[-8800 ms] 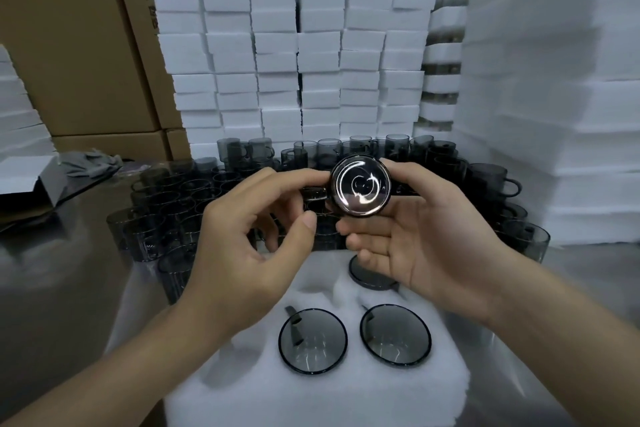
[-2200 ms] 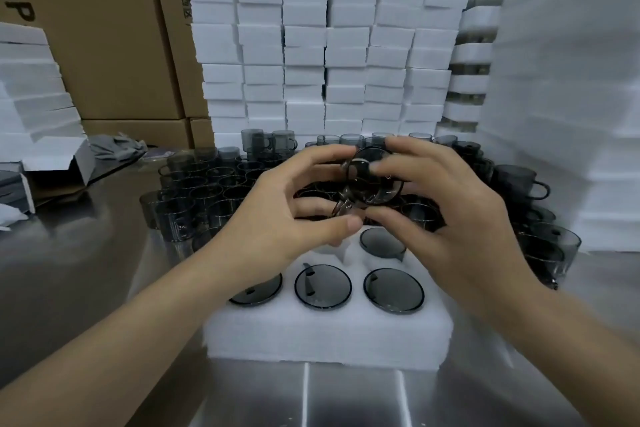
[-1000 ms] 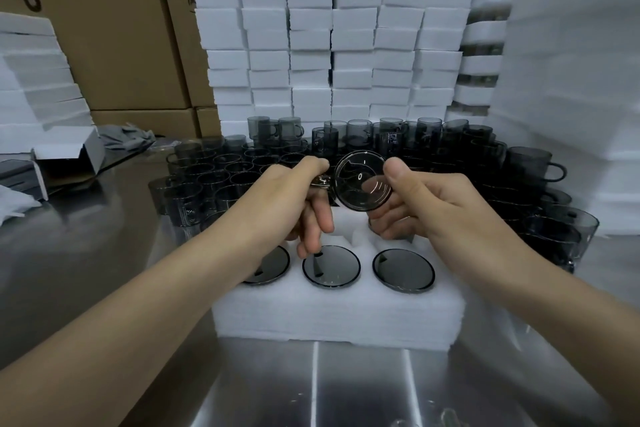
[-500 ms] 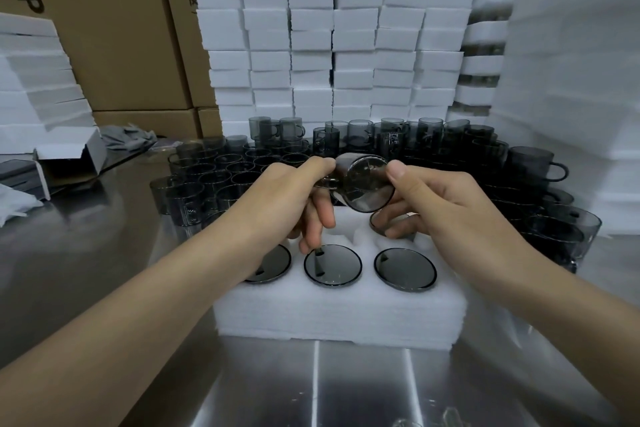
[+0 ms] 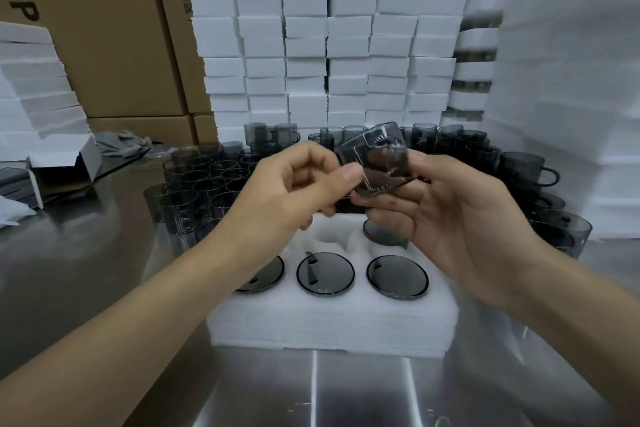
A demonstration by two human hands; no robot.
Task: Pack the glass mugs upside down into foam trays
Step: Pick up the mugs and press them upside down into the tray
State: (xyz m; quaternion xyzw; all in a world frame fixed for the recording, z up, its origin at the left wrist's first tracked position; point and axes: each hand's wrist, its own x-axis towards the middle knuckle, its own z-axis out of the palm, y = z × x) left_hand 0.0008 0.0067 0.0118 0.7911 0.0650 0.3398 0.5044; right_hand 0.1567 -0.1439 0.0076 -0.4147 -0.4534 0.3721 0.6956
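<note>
One mug is now tipped sideways, no longer base-on, held by left grip and right grip.

Cardboard boxes: brown, stacked, placed far behind and left of the left hand.
Small white carton: flaps opened, laid well left of that hand.
Grey cloth: crumpled, left just behind the carton.
Steel table: reflective, seen beneath and left of the hand.
</note>
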